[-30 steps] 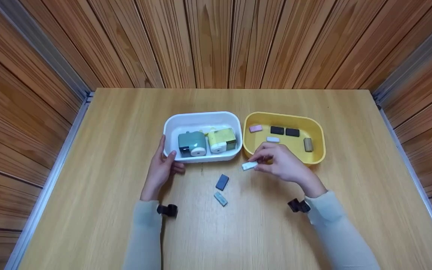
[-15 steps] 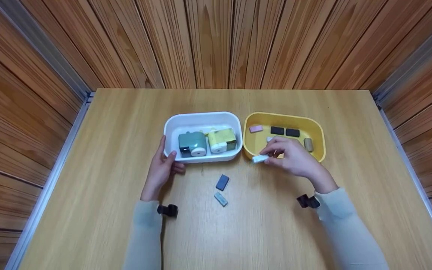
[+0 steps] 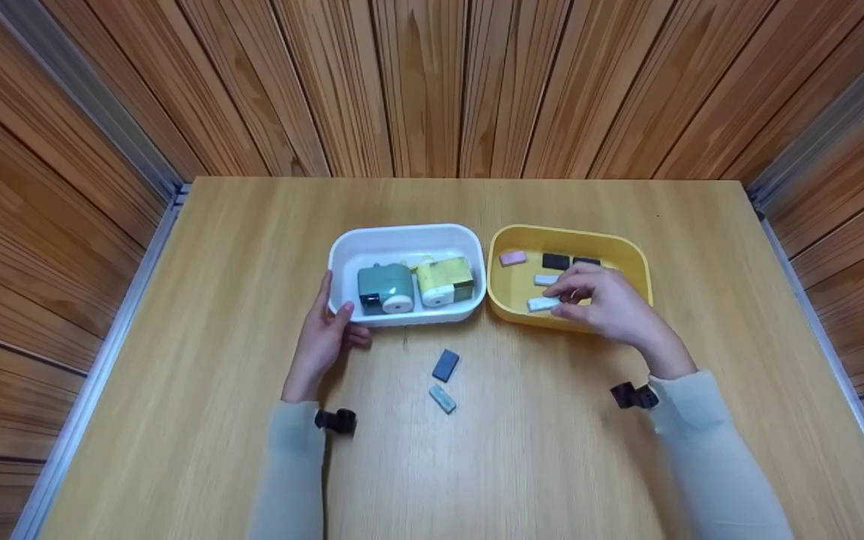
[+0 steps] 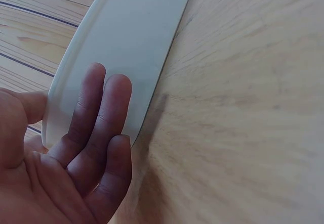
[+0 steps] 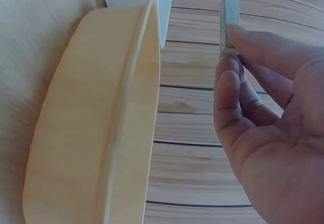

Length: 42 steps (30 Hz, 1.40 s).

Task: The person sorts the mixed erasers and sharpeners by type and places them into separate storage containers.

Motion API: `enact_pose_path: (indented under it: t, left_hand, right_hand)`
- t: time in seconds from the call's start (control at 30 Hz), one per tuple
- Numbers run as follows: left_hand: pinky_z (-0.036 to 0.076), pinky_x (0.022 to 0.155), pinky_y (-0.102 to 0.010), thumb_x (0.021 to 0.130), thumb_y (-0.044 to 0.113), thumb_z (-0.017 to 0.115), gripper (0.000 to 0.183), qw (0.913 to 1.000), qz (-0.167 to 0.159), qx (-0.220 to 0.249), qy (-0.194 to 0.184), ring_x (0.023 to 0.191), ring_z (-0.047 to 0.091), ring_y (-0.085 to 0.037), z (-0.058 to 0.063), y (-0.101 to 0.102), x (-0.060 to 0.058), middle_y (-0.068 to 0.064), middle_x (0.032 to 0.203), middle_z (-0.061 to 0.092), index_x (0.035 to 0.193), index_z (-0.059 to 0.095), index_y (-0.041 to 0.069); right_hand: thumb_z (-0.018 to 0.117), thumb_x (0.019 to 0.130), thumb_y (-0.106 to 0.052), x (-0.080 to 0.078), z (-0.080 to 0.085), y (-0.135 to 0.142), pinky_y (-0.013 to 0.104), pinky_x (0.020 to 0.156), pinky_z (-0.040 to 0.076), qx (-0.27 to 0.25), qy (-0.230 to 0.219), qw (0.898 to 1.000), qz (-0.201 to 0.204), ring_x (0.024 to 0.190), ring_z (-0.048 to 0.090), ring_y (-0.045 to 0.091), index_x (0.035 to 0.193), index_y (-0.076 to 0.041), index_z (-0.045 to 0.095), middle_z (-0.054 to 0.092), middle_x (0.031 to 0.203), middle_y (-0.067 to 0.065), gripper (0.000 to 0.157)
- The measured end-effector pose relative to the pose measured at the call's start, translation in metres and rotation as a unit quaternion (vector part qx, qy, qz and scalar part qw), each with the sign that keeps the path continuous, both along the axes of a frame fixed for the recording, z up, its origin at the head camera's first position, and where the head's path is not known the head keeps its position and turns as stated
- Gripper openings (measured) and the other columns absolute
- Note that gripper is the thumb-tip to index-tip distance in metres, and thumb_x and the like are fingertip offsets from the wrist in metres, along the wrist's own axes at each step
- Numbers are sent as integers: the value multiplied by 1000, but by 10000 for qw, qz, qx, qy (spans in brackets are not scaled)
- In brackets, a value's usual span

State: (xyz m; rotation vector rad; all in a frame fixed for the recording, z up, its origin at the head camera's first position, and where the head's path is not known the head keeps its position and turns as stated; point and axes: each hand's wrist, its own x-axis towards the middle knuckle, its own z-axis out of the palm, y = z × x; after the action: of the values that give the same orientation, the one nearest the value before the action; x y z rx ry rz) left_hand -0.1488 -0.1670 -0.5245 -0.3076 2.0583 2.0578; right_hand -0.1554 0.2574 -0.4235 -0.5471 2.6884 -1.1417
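Note:
My right hand [image 3: 608, 304] pinches a pale eraser [image 3: 543, 304] between thumb and fingers over the front part of the yellow bin [image 3: 498, 292]. In the right wrist view this eraser [image 5: 230, 19] stands up from the fingertips, apart from the bin's wall. My left hand [image 3: 319, 337] holds the near left corner of the white bin [image 3: 402, 238], thumb at the rim and fingers along the outer wall [image 4: 131, 42]. Inside the white bin sit a green pencil sharpener [image 3: 385, 283] and a yellow pencil sharpener [image 3: 445, 277].
In the yellow bin lie a pink eraser [image 3: 512, 258], a white eraser [image 3: 545, 280] and black erasers [image 3: 556, 261], one partly hidden by my right hand. On the table [image 3: 417, 472], a dark blue eraser [image 3: 445, 365] and a light blue eraser [image 3: 442, 399] lie before the bins.
My right hand has carried the pale eraser rightward and away from me, from in front of the yellow bin to above its inside. The left hand has stayed at the white bin.

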Motion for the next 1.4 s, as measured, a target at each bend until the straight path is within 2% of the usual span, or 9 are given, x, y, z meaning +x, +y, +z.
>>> enact_pose_path:
  t: [0.2, 0.4, 0.6, 0.87, 1.17, 1.4]
  left_hand:
    - [59, 81, -40, 106, 28, 50, 67, 10000, -17, -2, -23, 83, 71, -34, 2, 0, 1, -21, 87, 68, 158, 11, 45]
    - [59, 81, -41, 106, 27, 50, 67, 10000, -31, 5, -35, 83, 71, -34, 3, -1, 0, -22, 88, 68, 158, 11, 45]
    - [59, 80, -41, 106, 26, 49, 67, 10000, -45, -31, -64, 83, 71, -34, 3, -1, -1, -22, 88, 68, 158, 11, 45]
    - [59, 79, -42, 106, 25, 49, 66, 10000, -7, -9, -9, 81, 71, -33, 5, 0, -1, -22, 86, 68, 158, 12, 45]
    - [59, 81, -41, 107, 25, 47, 65, 10000, -30, -31, -21, 84, 71, -35, 4, -1, 0, -22, 89, 68, 158, 12, 45]
    - [59, 82, -41, 107, 28, 47, 64, 9999, -46, -122, -96, 85, 71, -34, 3, -1, 2, -22, 91, 68, 157, 11, 47]
  right_hand:
    - [78, 88, -13, -3, 2, 12, 41, 84, 48, 18, -81, 9997, -229, 94, 56, 25, 107, -13, 77, 64, 109, 5, 20]
    - [76, 90, -17, -6, 4, 23, 35, 83, 48, 97, -255, 9986, -456, 94, 56, 25, 110, -14, 77, 62, 110, 5, 20]
    - [74, 91, -15, -10, 6, 36, 30, 79, 49, 146, -206, 9982, -545, 94, 55, 25, 112, -12, 76, 62, 108, 6, 21]
    - [73, 92, -14, -17, 10, 46, 25, 63, 55, 45, -250, 9972, -709, 87, 56, 27, 112, -9, 75, 60, 106, 9, 20]
    - [71, 94, -20, -29, 14, 51, 30, 74, 52, 296, -572, 9935, -944, 95, 54, 27, 115, -11, 73, 61, 110, 8, 23]
    - [71, 94, -17, -39, 13, 58, 36, 81, 48, 302, -664, 9920, -1030, 97, 52, 28, 116, -9, 71, 61, 108, 11, 23]
